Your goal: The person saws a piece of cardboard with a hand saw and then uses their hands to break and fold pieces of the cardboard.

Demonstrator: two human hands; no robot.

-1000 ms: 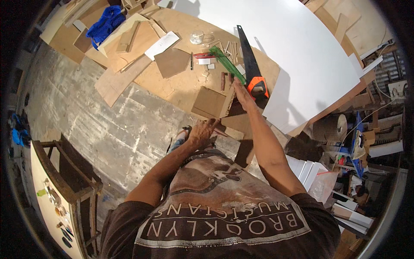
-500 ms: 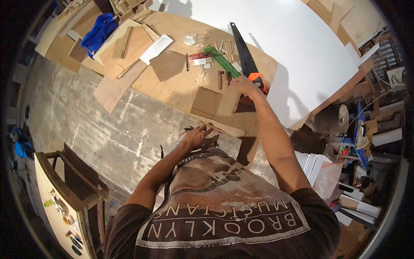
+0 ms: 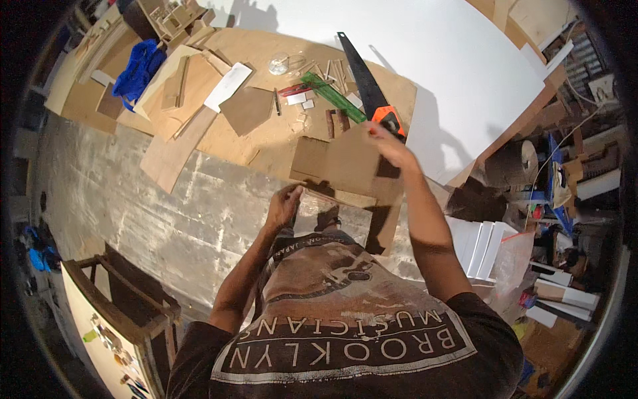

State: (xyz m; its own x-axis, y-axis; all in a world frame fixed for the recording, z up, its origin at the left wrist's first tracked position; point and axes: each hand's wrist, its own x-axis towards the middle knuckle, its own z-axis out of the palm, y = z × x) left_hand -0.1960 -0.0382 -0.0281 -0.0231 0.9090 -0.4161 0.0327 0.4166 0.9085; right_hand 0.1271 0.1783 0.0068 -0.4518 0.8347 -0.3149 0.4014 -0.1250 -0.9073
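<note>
Brown board (image 3: 339, 163) sits at the near edge of the plywood worktop (image 3: 266, 143), overhanging toward the person. Left hand (image 3: 282, 206) grips the board's near-left edge, fingers curled under it. Right hand (image 3: 385, 143) rests on the board's far-right corner, fingers closed over the top; just behind it lies a saw (image 3: 365, 86) with black blade and orange handle, handle near the hand, touching or not cannot be told. Green ruler (image 3: 332, 96) lies just left of the saw blade, roughly parallel. Small wood strips and a red-and-white item cluster near the ruler. Clear glass dish (image 3: 279, 64) further back. Loose brown sheet (image 3: 247, 110) lies left of centre, white strip (image 3: 228, 86) beside it, stacked plywood offcuts (image 3: 176, 100) further left, blue cloth (image 3: 138, 70) at far left. Big white panel (image 3: 452, 60) spreads behind and right of the saw. Grey concrete floor (image 3: 133, 199) below the worktop. Cluttered shelves and white boxes (image 3: 482, 243) on the right.
</note>
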